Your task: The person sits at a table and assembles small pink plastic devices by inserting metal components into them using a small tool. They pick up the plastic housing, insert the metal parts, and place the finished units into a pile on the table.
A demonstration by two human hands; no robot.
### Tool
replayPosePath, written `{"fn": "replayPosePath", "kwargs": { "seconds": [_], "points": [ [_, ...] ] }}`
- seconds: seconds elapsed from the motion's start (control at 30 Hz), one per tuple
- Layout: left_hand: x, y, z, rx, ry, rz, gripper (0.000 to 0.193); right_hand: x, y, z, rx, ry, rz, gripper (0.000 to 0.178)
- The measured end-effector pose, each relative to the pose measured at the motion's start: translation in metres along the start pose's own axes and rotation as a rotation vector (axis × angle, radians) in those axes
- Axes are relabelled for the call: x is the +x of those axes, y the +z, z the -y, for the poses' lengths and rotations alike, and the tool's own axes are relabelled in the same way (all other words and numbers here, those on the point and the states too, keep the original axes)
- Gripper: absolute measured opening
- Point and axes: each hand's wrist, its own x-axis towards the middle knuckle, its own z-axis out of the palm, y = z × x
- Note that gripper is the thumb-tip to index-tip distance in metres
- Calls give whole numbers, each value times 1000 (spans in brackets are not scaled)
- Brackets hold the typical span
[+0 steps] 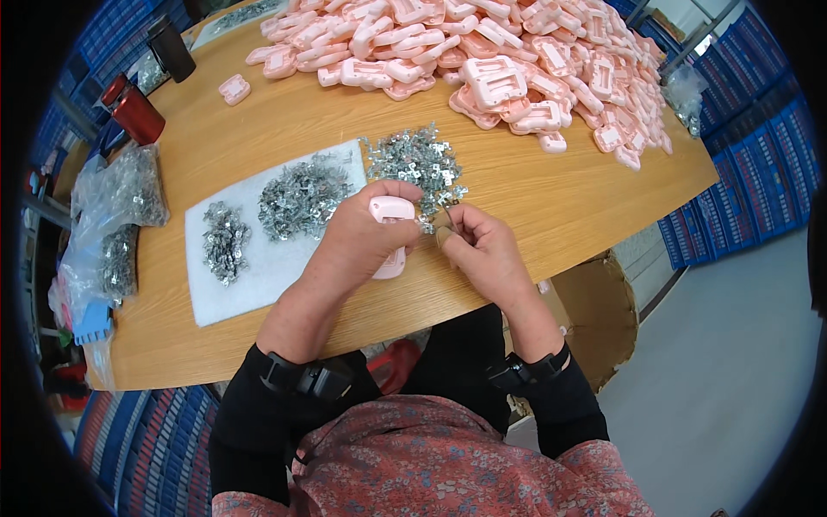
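Observation:
A pale pink plastic casing is gripped in my left hand, with the thumb across its middle. My right hand is close by on the right, its thumb and forefinger pinched together. A thin dark sliver shows at those fingertips, too small to name. Just beyond both hands lies a heap of small silvery metal pieces. Two more heaps, a larger one and a smaller one, rest on a white foam sheet to the left.
A big mound of pink casings covers the table's far side; one casing lies apart. Plastic bags of metal parts, a red container and a black tumbler stand left. Below right is a cardboard box; blue crates are stacked beyond.

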Motion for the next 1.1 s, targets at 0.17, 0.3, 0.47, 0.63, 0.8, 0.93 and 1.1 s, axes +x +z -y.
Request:
{"fn": "replayPosePath", "kwargs": {
  "seconds": [0.17,0.3,0.47,0.63,0.8,0.93,1.1],
  "points": [
    [1,2,1,31,17,-11,37,1,-1,0,29,20,11,9],
    [2,3,2,46,50,-26,37,4,-2,-6,-68,-51,-23,10],
    [5,5,3,191,103,-96,31,3,7,-1,-328,-131,-117,13],
    [8,5,5,267,137,-123,29,3,4,-6,-432,-205,-206,14],
    [7,7,1,401,154,-142,28,2,-1,-7,-354,-159,-227,13],
    [7,7,3,258,135,-140,31,1,-3,-7,-188,-127,-192,12],
    [-9,3,-10,-8,-68,27,34,-8,-7,3,-188,-159,-64,11]
  ]
}}
